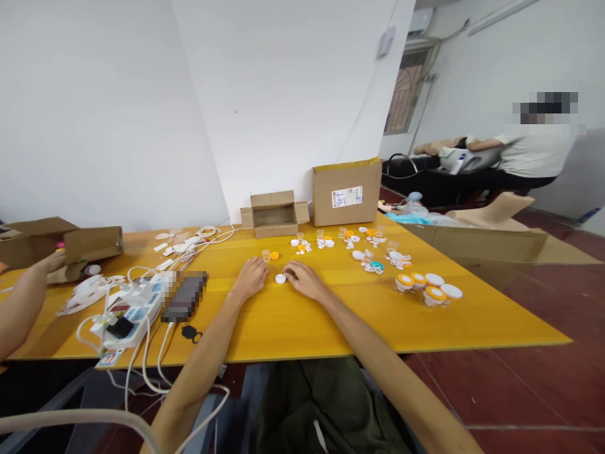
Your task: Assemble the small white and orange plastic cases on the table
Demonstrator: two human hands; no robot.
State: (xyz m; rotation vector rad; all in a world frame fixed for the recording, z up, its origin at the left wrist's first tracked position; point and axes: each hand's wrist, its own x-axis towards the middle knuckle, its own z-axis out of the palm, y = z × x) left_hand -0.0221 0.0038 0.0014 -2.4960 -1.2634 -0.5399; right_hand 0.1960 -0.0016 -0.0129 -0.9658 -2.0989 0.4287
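My left hand (251, 277) rests on the yellow tabletop, its fingers loosely bent and nothing visible in them. Just beyond its fingertips are a small clear plastic cup (266, 256) and an orange ring-shaped lid (274, 256). Between my two hands lies a small white round lid (280, 279). The fingertips of my right hand (303, 279) are curved and spread at the right edge of this lid; whether they touch it is hard to tell.
Groups of clear cups, lids and small printed pieces (301, 246) line the back right. Several orange-and-white lidded cups (428, 287) stand at right. Cardboard boxes (347, 192) are behind. A power strip (137, 315), cables and phone (185, 296) lie left, near another person's arm (23, 302).
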